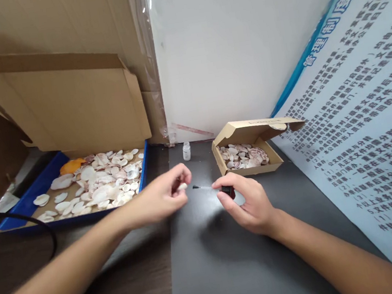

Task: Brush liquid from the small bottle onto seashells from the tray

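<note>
My left hand (159,196) is closed, with a small white shell (182,187) pinched between thumb and fingers. Opposite it, my right hand (250,202) grips an applicator brush by its black cap (228,191). The brush's thin stem and dark tip (199,187) point left, a short way from the shell and apart from it. Behind both hands a small glass bottle (186,152) with a white label stands upright on the dark grey mat (200,274).
To the left, a blue tray box (143,167) with its cardboard lid up holds many loose shells and one orange shell (72,166). A smaller open carton (256,170) of shells stands at the back right. A black cable (25,214) crosses the left side. A printed poster (370,106) lines the right.
</note>
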`<state>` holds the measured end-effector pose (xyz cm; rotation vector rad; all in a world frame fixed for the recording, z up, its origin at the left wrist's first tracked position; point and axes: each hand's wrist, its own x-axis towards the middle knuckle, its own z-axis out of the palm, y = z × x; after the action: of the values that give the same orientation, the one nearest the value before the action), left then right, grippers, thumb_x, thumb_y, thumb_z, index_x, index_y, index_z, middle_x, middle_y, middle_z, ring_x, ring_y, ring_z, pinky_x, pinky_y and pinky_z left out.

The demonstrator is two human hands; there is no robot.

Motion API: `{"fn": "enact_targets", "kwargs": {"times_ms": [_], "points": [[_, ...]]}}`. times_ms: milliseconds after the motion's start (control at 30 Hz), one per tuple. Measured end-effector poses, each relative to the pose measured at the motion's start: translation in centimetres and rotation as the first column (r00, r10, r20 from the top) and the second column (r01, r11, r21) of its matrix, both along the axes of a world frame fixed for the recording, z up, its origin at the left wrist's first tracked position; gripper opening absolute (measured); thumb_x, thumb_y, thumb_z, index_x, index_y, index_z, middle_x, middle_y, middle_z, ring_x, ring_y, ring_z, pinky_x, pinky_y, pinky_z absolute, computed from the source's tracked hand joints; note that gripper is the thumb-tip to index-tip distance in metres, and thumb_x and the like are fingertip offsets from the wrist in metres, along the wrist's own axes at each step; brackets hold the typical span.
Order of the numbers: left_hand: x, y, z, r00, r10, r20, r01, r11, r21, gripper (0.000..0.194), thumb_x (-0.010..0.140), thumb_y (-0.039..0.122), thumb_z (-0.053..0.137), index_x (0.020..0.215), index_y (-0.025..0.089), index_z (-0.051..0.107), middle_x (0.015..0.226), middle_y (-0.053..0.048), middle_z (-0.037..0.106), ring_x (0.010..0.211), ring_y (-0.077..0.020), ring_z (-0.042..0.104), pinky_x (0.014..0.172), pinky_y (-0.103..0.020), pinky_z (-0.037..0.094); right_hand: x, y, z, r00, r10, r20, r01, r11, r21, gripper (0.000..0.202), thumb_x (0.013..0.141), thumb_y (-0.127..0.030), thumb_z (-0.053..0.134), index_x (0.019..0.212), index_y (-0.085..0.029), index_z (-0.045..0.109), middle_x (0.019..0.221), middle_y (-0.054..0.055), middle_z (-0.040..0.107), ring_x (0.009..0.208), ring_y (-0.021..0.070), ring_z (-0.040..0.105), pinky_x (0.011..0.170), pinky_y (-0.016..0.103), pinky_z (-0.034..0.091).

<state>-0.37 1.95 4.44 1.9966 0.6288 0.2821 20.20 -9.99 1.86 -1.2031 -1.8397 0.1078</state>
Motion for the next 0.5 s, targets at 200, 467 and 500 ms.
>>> {"fn": "enact_targets", "kwargs": {"times_ms": [200, 467, 500], "points": [[3.9, -0.4, -2.5, 0.98, 0.07, 0.186, 0.017, 0.904, -0.427, 0.024, 0.082, 0.029, 0.064, 0.095, 0.021, 0.046, 0.077, 0.005, 0.045, 0.062, -0.0088, 0.04, 0.058, -0.023, 0.032, 0.6, 0.7, -0.4, 0.999, -0.039, -0.004, 0.039, 0.999, -0.009, 0.01, 0.093, -0.021, 0.053, 0.1, -0.021, 0.061, 0.08, 0.001, 0.068, 0.059, 0.0119, 0.058, 0.058, 0.025, 0.049], [3.9, 0.6, -4.0, 0.953, 0.215, 0.216, 0.026, 0.649, -0.76, 0.032, 0.075, 0.021, 0.076, 0.096, 0.018, 0.052, 0.074, 0.002, 0.062, 0.069, -0.0116, 0.06, 0.069, -0.026, 0.043, 1.1, 1.5, -0.9, 0.994, -0.107, -0.02, 0.104, 0.989, -0.109, 0.01, 0.093, -0.023, 0.054, 0.1, -0.021, 0.061, 0.082, 0.001, 0.067, 0.059, 0.0112, 0.057, 0.059, 0.024, 0.049], [3.9, 0.6, -4.1, 0.949, 0.227, 0.221, 0.027, 0.637, -0.77, 0.033, 0.075, 0.019, 0.076, 0.096, 0.019, 0.051, 0.074, 0.002, 0.063, 0.07, -0.0116, 0.061, 0.069, -0.026, 0.043, 1.1, 1.6, -1.0, 0.994, -0.109, -0.02, 0.105, 0.985, -0.134, 0.01, 0.094, -0.023, 0.054, 0.1, -0.021, 0.061, 0.082, 0.001, 0.067, 0.059, 0.0111, 0.057, 0.059, 0.024, 0.049]]}}
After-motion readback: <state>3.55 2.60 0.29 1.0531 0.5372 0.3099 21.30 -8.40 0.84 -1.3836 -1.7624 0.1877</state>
